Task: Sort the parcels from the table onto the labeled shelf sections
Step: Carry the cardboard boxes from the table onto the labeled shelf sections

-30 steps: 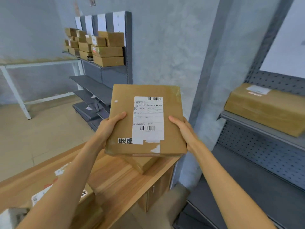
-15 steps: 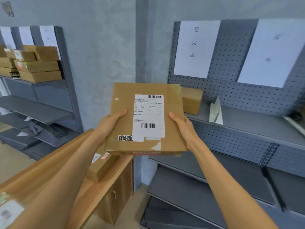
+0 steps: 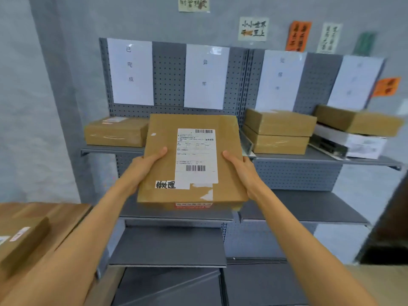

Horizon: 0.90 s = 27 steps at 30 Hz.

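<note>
Before the labeled shelf (image 3: 309,156), both hands grip a parcel (image 3: 163,164) marked 待处理.

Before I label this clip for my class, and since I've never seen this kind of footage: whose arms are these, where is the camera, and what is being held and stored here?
No machine here: these are a person's two bare arms, filmed by one wide-angle camera worn on their head, looking forward and down. The left hand and right hand grip opposite sides of a flat cardboard parcel, thumbs on top. It carries a white shipping label with barcodes and a small handwritten sticker.

Ahead stands a grey pegboard shelf with white paper section signs above it. On its top level lie one parcel at the left, a stack of two brown parcels further right, and a brown parcel on a white one at the far right. At lower left, a wooden table bears another parcel.
</note>
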Motion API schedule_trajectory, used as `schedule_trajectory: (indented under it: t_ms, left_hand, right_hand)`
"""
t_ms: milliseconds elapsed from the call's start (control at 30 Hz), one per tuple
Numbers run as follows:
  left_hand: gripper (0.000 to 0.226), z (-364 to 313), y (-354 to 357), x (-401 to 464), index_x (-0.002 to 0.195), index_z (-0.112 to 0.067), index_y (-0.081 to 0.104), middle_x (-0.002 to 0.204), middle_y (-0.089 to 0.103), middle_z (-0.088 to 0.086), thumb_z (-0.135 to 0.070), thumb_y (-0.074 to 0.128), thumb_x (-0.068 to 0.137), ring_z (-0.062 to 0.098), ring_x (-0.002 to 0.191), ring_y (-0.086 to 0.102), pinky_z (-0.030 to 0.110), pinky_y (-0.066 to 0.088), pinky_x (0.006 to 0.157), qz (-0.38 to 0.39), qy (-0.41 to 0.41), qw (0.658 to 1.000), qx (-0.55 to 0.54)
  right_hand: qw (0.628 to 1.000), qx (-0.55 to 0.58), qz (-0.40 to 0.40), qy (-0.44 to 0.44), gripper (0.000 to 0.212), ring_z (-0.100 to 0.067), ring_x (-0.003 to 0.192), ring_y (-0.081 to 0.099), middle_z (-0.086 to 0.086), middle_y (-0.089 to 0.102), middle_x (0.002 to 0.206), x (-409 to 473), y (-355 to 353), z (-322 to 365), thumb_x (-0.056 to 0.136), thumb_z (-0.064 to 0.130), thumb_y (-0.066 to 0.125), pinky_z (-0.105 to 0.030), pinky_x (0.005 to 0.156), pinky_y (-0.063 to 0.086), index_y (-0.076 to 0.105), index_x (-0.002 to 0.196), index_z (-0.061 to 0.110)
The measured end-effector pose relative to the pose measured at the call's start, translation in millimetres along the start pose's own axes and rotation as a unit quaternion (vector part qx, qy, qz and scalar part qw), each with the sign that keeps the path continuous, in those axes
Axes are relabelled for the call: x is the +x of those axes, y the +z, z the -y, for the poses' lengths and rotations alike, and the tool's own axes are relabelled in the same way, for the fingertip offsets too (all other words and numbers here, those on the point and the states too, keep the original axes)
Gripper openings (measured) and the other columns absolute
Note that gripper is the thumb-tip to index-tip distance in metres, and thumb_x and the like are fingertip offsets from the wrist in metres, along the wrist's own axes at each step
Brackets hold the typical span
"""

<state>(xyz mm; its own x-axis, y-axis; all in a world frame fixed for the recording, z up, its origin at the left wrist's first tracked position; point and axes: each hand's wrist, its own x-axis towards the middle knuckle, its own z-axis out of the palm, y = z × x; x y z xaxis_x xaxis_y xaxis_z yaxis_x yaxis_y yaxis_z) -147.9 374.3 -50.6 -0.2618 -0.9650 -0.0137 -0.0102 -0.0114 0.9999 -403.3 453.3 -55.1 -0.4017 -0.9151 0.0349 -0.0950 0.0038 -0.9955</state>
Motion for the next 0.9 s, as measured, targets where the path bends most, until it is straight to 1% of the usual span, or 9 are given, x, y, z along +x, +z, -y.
schedule_trajectory:
  t_ms: [67, 100, 167, 267, 467, 600, 700, 800, 900]
  left_hand:
    - [0.051, -6, 45, -6, 0.116, -0.018, 0.064, 0.1, 0.075, 0.004, -0.053, 0.068, 0.08, 0.02, 0.086, 0.072, 0.032, 0.056, 0.07, 0.027, -0.002, 1.0, 0.004]
    - [0.05, -7, 65, -8, 0.117, -0.018, 0.064, 0.101, 0.074, 0.004, -0.053, 0.067, 0.081, 0.021, 0.087, 0.072, 0.032, 0.056, 0.069, 0.04, -0.004, 0.999, 0.004]
    - [0.053, -11, 104, -11, 0.119, -0.019, 0.064, 0.104, 0.074, 0.005, -0.054, 0.068, 0.08, 0.023, 0.092, 0.071, 0.035, 0.056, 0.075, 0.069, -0.005, 0.998, 0.004]
    - [0.052, -17, 158, -16, 0.115, -0.019, 0.066, 0.104, 0.074, 0.005, -0.055, 0.069, 0.078, 0.025, 0.093, 0.072, 0.037, 0.056, 0.079, 0.104, -0.012, 0.994, 0.004]
    - [0.053, -33, 243, -19, 0.115, -0.016, 0.066, 0.099, 0.075, 0.005, -0.055, 0.069, 0.079, 0.022, 0.086, 0.072, 0.032, 0.055, 0.067, 0.159, -0.015, 0.987, 0.02]
    - [0.056, -40, 287, -8, 0.12, -0.019, 0.064, 0.104, 0.073, 0.004, -0.057, 0.068, 0.078, 0.023, 0.092, 0.07, 0.033, 0.055, 0.072, 0.19, -0.007, 0.981, 0.029]
    - [0.059, -44, 316, 5, 0.122, -0.021, 0.062, 0.107, 0.073, 0.003, -0.058, 0.069, 0.077, 0.023, 0.095, 0.07, 0.035, 0.055, 0.077, 0.211, 0.003, 0.977, 0.028]
    - [0.063, -49, 347, 22, 0.121, -0.021, 0.063, 0.106, 0.073, 0.003, -0.06, 0.071, 0.072, 0.023, 0.096, 0.07, 0.038, 0.055, 0.085, 0.229, 0.008, 0.973, 0.031]
    - [0.055, -60, 381, 39, 0.117, -0.021, 0.065, 0.104, 0.073, 0.003, -0.057, 0.07, 0.076, 0.023, 0.096, 0.069, 0.039, 0.054, 0.087, 0.246, 0.018, 0.968, 0.036]
  right_hand:
    - [1.0, -0.008, -0.024, 0.0, 0.069, -0.022, 0.1, 0.065, -0.002, 0.065, 0.115, -9, -45, 1, 0.079, 0.059, 0.067, -0.043, 0.089, 0.052, 0.046, 0.13, 0.017]
    - [0.999, -0.011, -0.035, 0.004, 0.071, -0.023, 0.1, 0.065, -0.003, 0.065, 0.115, -14, -67, 2, 0.078, 0.06, 0.068, -0.043, 0.089, 0.052, 0.047, 0.13, 0.016]
    - [0.998, -0.016, -0.058, 0.011, 0.07, -0.023, 0.099, 0.066, -0.003, 0.066, 0.114, -24, -108, 3, 0.078, 0.059, 0.068, -0.043, 0.088, 0.053, 0.047, 0.129, 0.016]
    - [0.995, -0.023, -0.093, 0.018, 0.068, -0.024, 0.098, 0.066, -0.004, 0.066, 0.114, -36, -162, 4, 0.079, 0.059, 0.067, -0.046, 0.092, 0.052, 0.048, 0.129, 0.016]
    - [0.988, -0.025, -0.151, 0.023, 0.072, -0.025, 0.099, 0.066, -0.005, 0.065, 0.115, -52, -245, 4, 0.078, 0.062, 0.066, -0.047, 0.093, 0.052, 0.048, 0.131, 0.017]
    - [0.985, -0.022, -0.166, 0.027, 0.073, -0.024, 0.095, 0.068, -0.005, 0.068, 0.113, -52, -286, 6, 0.077, 0.063, 0.067, -0.04, 0.081, 0.056, 0.05, 0.131, 0.017]
    - [0.984, -0.017, -0.178, 0.026, 0.07, -0.022, 0.093, 0.069, -0.004, 0.069, 0.111, -47, -312, 9, 0.078, 0.061, 0.066, -0.031, 0.067, 0.053, 0.052, 0.129, 0.016]
    - [0.981, -0.016, -0.193, 0.024, 0.066, -0.021, 0.092, 0.069, -0.003, 0.07, 0.11, -36, -338, 14, 0.079, 0.06, 0.066, -0.029, 0.064, 0.051, 0.055, 0.127, 0.018]
    - [0.981, -0.017, -0.193, 0.014, 0.053, -0.02, 0.091, 0.069, -0.002, 0.071, 0.107, -21, -366, 23, 0.083, 0.056, 0.063, -0.029, 0.064, 0.051, 0.059, 0.123, 0.02]
